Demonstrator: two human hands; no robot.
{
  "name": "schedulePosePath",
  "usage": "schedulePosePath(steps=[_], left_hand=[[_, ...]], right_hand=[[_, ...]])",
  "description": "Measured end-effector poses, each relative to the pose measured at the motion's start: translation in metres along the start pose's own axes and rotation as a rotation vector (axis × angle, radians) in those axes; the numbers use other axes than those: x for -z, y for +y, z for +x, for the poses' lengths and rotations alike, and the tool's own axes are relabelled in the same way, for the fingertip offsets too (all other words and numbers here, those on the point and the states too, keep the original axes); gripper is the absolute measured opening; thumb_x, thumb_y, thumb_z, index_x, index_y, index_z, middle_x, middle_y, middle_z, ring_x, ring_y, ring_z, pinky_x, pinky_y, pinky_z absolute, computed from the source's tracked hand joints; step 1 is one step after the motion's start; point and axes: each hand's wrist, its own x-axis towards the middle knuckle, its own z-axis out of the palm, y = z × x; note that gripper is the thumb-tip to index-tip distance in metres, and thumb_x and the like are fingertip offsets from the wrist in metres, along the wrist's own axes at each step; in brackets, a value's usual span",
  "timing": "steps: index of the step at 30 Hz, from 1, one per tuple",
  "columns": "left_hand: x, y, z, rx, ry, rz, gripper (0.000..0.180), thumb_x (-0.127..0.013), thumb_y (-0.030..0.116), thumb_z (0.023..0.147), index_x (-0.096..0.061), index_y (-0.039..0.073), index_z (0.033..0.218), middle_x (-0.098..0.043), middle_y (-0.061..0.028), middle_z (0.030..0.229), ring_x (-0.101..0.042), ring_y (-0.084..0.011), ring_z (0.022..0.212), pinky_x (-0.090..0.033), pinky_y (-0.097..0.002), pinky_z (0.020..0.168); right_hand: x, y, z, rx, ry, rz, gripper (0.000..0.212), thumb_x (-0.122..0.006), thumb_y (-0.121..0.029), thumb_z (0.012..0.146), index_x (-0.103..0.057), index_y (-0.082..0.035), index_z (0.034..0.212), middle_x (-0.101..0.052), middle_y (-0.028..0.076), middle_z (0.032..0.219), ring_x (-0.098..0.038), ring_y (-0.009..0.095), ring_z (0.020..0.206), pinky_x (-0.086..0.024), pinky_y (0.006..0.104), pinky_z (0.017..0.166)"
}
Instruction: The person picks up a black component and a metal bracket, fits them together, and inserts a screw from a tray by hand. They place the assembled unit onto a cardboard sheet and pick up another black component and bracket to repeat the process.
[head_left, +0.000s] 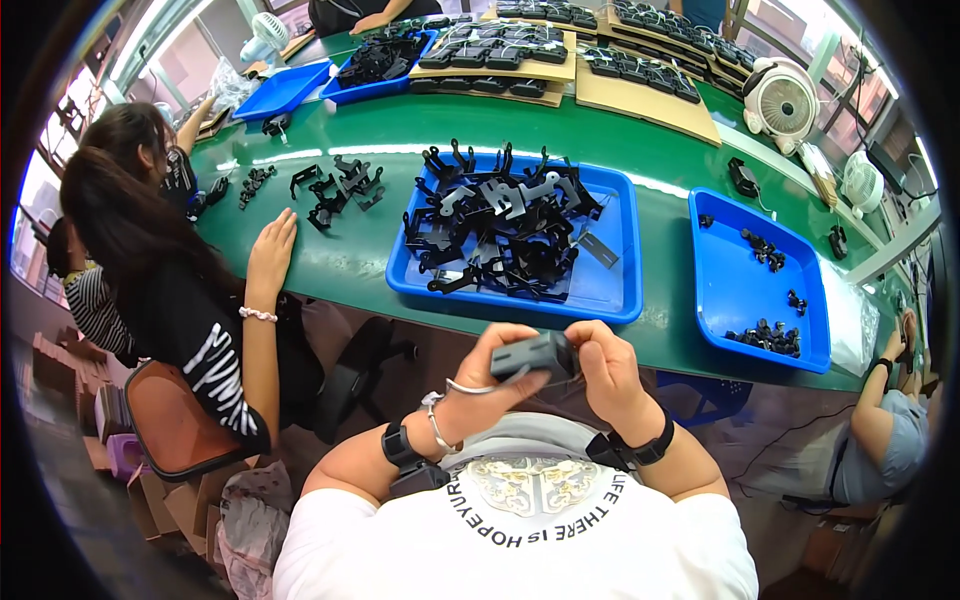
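Observation:
Close to my chest, my left hand (475, 392) is wrapped around a dark grey box-shaped device (527, 356) with rounded edges. A pale cable (485, 388) loops from it past my wrist. My right hand (612, 372) is at the device's right end, thumb and fingers pinched together; whatever lies between them is hidden. Beyond my hands, a blue tray (625, 250) on the green table holds a heap of black brackets (500, 215), some catching silvery light. Another blue tray (720, 285), to the right, contains small black parts (765, 338) in separate clusters.
A co-worker in black (200, 270) sits at left, a hand on the green table (340, 265) near loose black brackets (345, 190). Packed black devices (495, 45) lie on cardboard at the back. White fans (783, 105) stand at right, where another person's arm (880, 370) shows.

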Motion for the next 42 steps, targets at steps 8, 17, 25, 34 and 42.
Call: schedulePosePath(steps=[8,17,25,34,42], left_hand=[[0.004,-0.009,-0.002,-0.092,0.011,0.068,0.041,-0.066,0.0,0.079,-0.044,0.008,0.113,-0.054,-0.0032,0.103,-0.052,-0.0101,0.091,-0.045,-0.0241,0.08],[0.006,-0.015,-0.007,-0.059,0.089,-0.004,0.042,-0.067,0.004,0.079,-0.044,0.008,0.114,-0.054,-0.0054,0.104,-0.053,-0.0115,0.091,-0.045,-0.0253,0.079],[0.009,-0.006,-0.005,0.166,0.091,-0.247,0.041,-0.06,0.0,0.082,-0.04,0.007,0.116,-0.054,-0.0087,0.107,-0.056,-0.0175,0.095,-0.048,-0.0295,0.08],[0.005,0.005,0.013,0.064,0.32,-0.667,0.035,-0.056,-0.004,0.084,-0.04,0.008,0.114,-0.055,-0.0078,0.105,-0.057,-0.0174,0.097,-0.05,-0.0319,0.081],[0.01,-0.001,0.012,0.003,0.403,-0.544,0.037,-0.059,-0.003,0.083,-0.041,0.008,0.113,-0.055,-0.004,0.106,-0.055,-0.0112,0.097,-0.047,-0.0267,0.085]], right_hand=[[-0.006,-0.002,0.003,0.035,0.006,-0.241,0.024,-0.046,-0.021,0.093,-0.053,0.001,0.1,-0.055,0.007,0.081,-0.051,0.012,0.062,-0.041,0.0237,0.056],[-0.01,0.004,0.004,0.211,0.011,-0.214,0.027,-0.047,-0.026,0.093,-0.053,0.0,0.099,-0.055,0.005,0.082,-0.05,0.011,0.069,-0.041,0.0239,0.057],[-0.004,0.006,0.006,-0.32,0.005,0.317,0.037,-0.044,-0.034,0.094,-0.05,-0.001,0.111,-0.056,0.004,0.096,-0.05,0.007,0.078,-0.043,0.0202,0.071],[-0.012,-0.009,0.025,0.284,-0.081,-0.394,0.051,-0.049,-0.032,0.091,-0.04,0.001,0.129,-0.036,0.02,0.134,-0.041,0.03,0.116,-0.032,0.0366,0.097],[-0.015,-0.025,0.029,0.409,-0.119,-0.465,0.058,-0.049,-0.033,0.089,-0.035,0.001,0.134,-0.027,0.022,0.141,-0.026,0.037,0.13,-0.018,0.043,0.106]])
